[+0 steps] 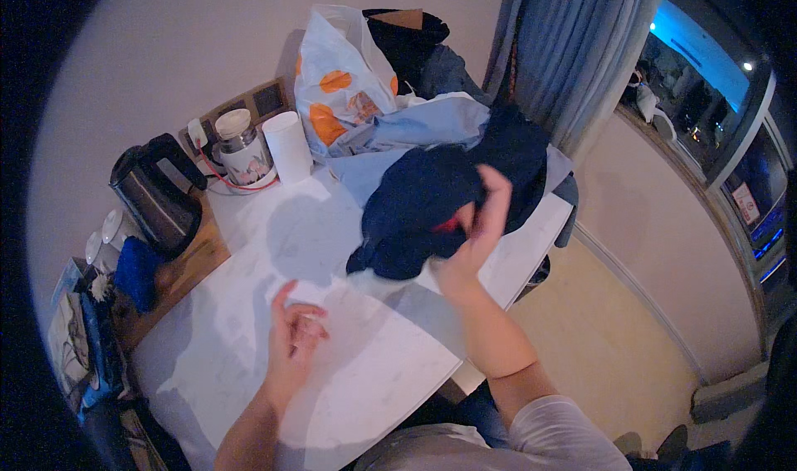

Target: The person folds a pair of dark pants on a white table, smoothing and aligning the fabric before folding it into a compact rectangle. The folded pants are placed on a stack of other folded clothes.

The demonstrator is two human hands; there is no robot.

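My right hand (476,240) is blurred and reaches over a dark navy cloth garment (417,197) bunched on the table. Something red shows by its fingers; whether they grip the cloth cannot be made out. My left hand (296,331) is raised with bent, parted fingers above a white sheet (367,359) at the table's near edge, and nothing shows in it. Behind the dark garment lies light blue-grey cloth (429,122).
A dark electric kettle (159,197), a lidded flask (243,153) and a white paper roll (287,148) stand along the wall. Behind are a white plastic bag with orange dots (339,85) and a grey curtain (566,47). Blue cloth (136,275) lies at the left.
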